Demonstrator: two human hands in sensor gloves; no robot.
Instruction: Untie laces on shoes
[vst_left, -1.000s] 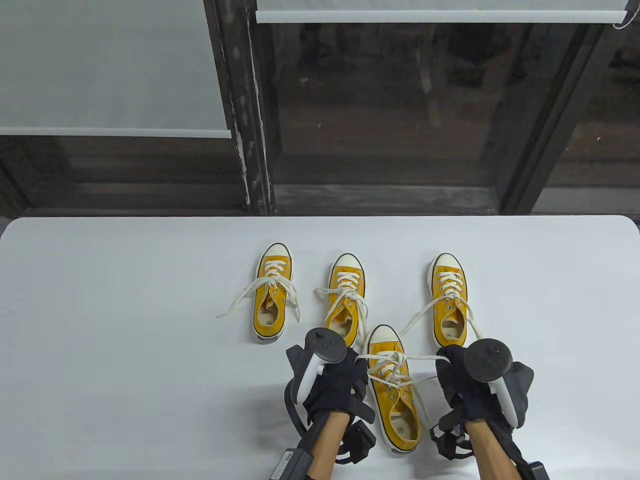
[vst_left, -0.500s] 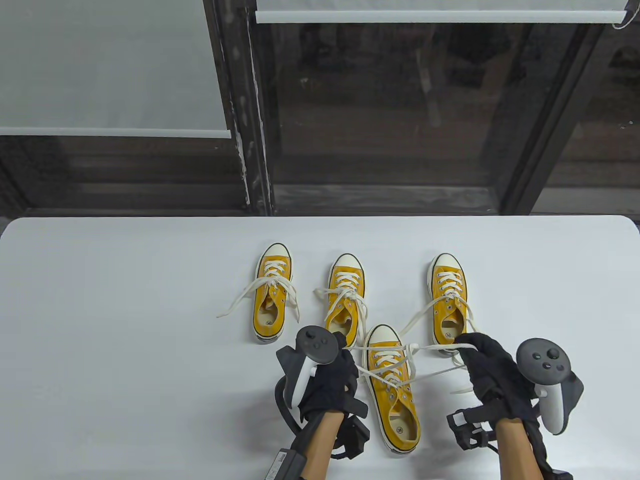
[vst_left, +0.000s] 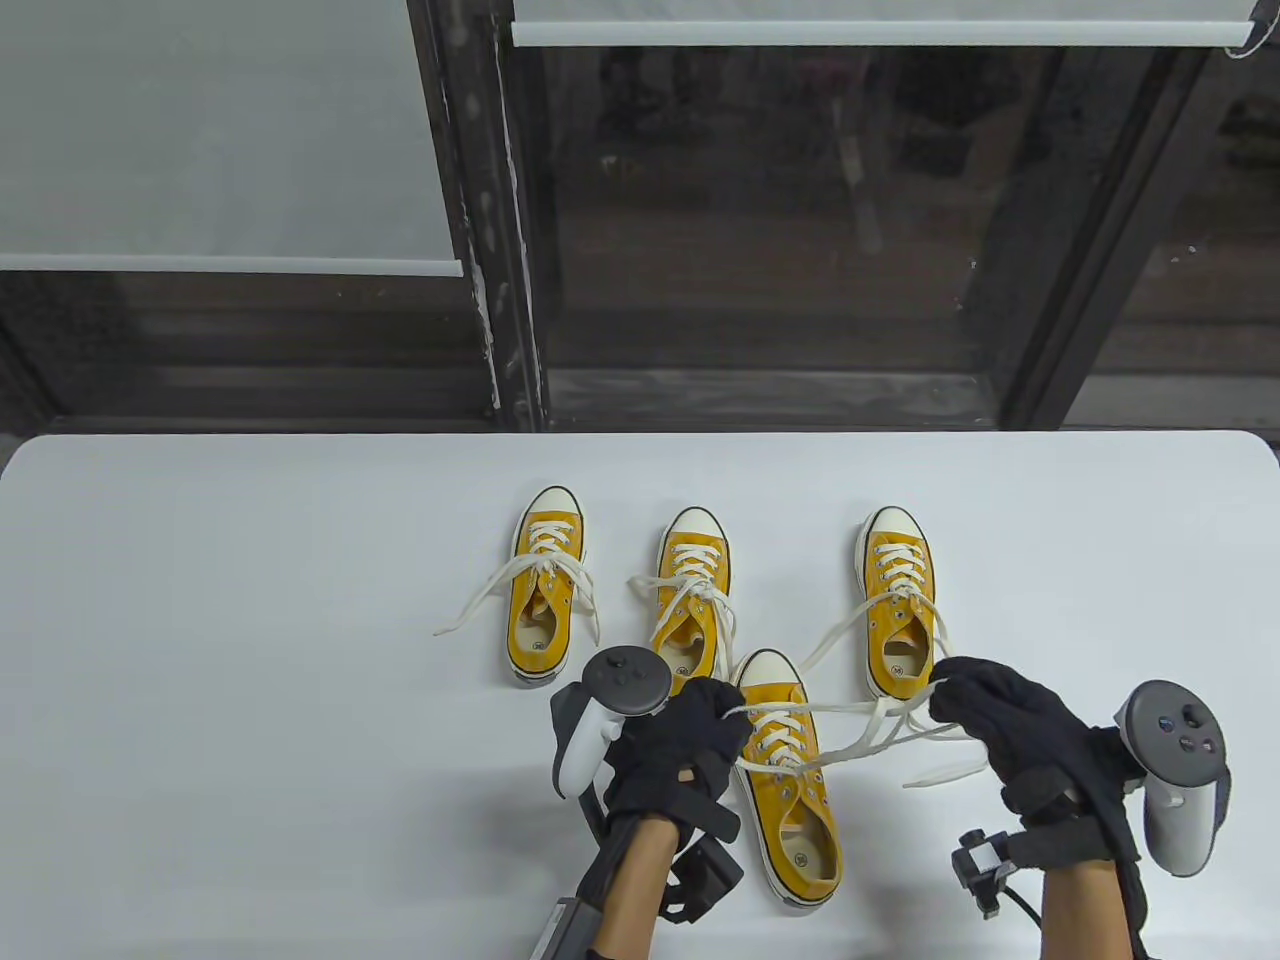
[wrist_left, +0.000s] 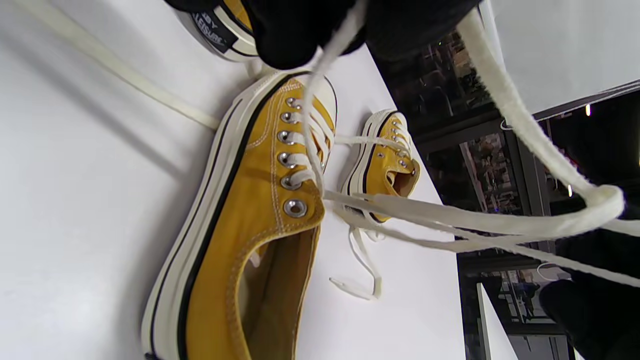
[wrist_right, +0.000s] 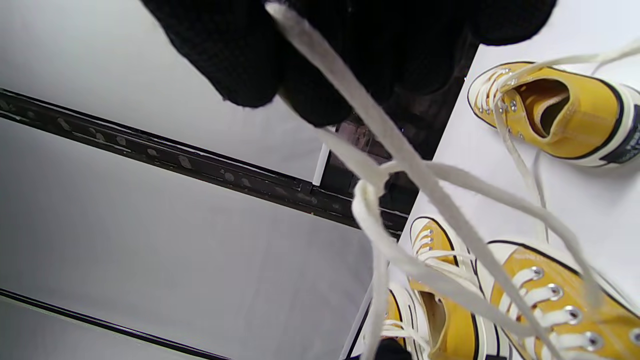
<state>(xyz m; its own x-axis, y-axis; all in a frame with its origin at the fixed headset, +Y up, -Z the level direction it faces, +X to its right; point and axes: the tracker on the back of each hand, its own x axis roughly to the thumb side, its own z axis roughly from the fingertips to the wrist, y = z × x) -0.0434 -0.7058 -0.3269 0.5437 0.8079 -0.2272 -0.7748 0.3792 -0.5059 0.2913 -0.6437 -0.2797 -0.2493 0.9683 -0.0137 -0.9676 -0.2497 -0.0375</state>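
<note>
White table (vst_left: 250, 700): four yellow canvas low-top sneakers with cream laces. Back row of three, laces loose: left (vst_left: 543, 598), middle (vst_left: 690, 598), right (vst_left: 899, 600). Nearest sneaker (vst_left: 785, 780) between black-gloved hands: left hand (vst_left: 672, 755) and right hand (vst_left: 1030, 745) each hold its lace (vst_left: 850, 725), stretched across.

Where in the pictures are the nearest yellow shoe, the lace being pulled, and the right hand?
nearest yellow shoe (vst_left: 795, 820): table view, on its yellow side by the opening.
lace (vst_left: 850, 708): table view, on the strand stretched between the hands.
right hand (vst_left: 1020, 730): table view, on the glove's back.
</note>
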